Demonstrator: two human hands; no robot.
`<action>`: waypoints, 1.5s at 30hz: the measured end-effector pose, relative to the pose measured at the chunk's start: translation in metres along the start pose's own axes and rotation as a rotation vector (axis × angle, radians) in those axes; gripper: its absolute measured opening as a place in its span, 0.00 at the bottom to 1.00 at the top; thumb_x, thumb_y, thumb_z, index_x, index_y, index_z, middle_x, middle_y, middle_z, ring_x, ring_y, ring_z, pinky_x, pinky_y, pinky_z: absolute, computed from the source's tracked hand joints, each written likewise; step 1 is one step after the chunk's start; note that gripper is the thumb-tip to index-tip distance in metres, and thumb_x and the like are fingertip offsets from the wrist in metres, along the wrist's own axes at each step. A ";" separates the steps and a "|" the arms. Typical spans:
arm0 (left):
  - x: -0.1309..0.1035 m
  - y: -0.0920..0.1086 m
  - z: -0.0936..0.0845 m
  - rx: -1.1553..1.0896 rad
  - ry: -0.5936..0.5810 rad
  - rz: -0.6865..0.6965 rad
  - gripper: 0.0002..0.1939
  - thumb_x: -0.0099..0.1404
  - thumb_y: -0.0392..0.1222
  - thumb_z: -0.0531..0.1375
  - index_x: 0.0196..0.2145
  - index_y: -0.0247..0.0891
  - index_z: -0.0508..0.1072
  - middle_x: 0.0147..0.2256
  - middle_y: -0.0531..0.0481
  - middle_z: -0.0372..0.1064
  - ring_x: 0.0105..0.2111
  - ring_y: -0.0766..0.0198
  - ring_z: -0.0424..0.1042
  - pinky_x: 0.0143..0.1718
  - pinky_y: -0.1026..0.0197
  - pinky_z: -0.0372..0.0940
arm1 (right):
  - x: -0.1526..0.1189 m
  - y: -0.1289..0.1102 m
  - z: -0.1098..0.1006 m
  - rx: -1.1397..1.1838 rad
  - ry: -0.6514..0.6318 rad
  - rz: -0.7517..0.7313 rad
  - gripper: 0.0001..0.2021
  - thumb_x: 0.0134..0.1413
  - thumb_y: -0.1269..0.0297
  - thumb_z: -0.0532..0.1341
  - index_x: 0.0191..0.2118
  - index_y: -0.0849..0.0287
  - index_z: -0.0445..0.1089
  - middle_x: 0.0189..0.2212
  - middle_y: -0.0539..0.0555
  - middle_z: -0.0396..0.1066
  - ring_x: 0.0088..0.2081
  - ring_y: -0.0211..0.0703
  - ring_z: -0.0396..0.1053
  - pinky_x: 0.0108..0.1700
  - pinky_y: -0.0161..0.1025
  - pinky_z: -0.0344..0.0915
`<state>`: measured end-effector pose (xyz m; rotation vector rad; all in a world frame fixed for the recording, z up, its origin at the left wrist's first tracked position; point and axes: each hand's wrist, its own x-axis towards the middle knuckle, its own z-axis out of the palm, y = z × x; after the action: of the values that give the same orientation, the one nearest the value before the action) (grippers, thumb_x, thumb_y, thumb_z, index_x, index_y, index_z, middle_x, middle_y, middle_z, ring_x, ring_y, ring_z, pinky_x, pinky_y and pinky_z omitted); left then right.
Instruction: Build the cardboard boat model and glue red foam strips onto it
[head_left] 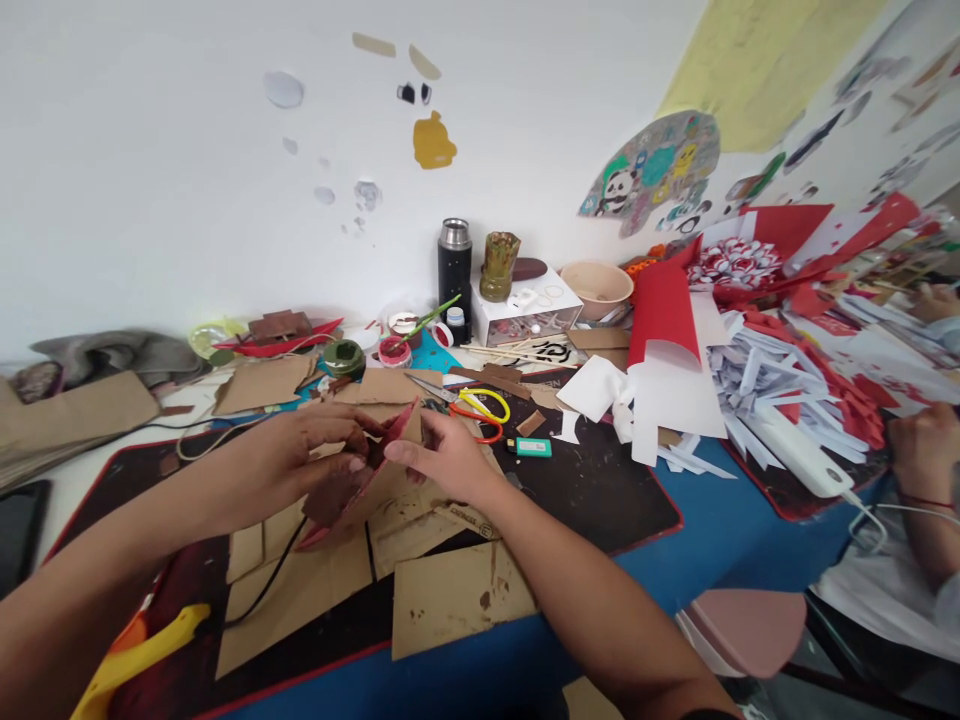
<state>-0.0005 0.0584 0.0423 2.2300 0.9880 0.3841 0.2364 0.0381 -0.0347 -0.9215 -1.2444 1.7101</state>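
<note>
A folded piece of cardboard (pixel 352 492), painted dark red inside and along its edges, is between my two hands above the table. My left hand (pixel 322 450) reaches over it from the left, with fingers bent against its inner face. My right hand (pixel 442 455) pinches its upper right edge between thumb and fingers. Flat brown cardboard pieces (pixel 457 595) lie below. Scissors with yellow and orange handles (pixel 487 405) rest just beyond my right hand, near a teal lighter (pixel 533 447). A yellow glue gun (pixel 142 655) is at the lower left, its black cord running toward the cardboard.
Behind stand paint jars (pixel 344 357), a black thermos (pixel 454 275), a brown vase (pixel 499 266) on a white box (pixel 525 318) and a pink bowl (pixel 597 288). To the right are red paper (pixel 664 315), white paper strips (pixel 772 385), a white glue gun (pixel 806 455) and another person's hand (pixel 924 450).
</note>
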 end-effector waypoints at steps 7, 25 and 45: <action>-0.004 0.002 0.002 -0.008 0.058 -0.009 0.16 0.74 0.57 0.61 0.36 0.52 0.86 0.40 0.46 0.83 0.42 0.51 0.80 0.48 0.58 0.75 | 0.000 0.001 -0.001 -0.001 0.022 0.000 0.31 0.44 0.34 0.80 0.41 0.54 0.75 0.29 0.48 0.73 0.24 0.38 0.66 0.27 0.36 0.66; 0.000 0.008 -0.003 -0.081 -0.045 -0.029 0.15 0.72 0.59 0.64 0.34 0.51 0.85 0.38 0.47 0.82 0.39 0.52 0.80 0.45 0.59 0.73 | 0.002 0.013 0.000 -0.002 -0.015 0.030 0.32 0.45 0.34 0.80 0.43 0.55 0.78 0.30 0.48 0.74 0.23 0.37 0.66 0.25 0.36 0.66; -0.006 -0.002 -0.001 -0.063 -0.021 -0.126 0.20 0.76 0.62 0.61 0.45 0.45 0.83 0.47 0.48 0.84 0.49 0.55 0.80 0.53 0.56 0.74 | 0.002 0.017 -0.007 -0.055 -0.006 -0.009 0.35 0.50 0.27 0.74 0.42 0.56 0.74 0.26 0.48 0.73 0.21 0.39 0.68 0.24 0.37 0.66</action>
<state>-0.0067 0.0555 0.0417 2.0990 1.0836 0.3306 0.2387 0.0393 -0.0528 -0.9414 -1.3034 1.6803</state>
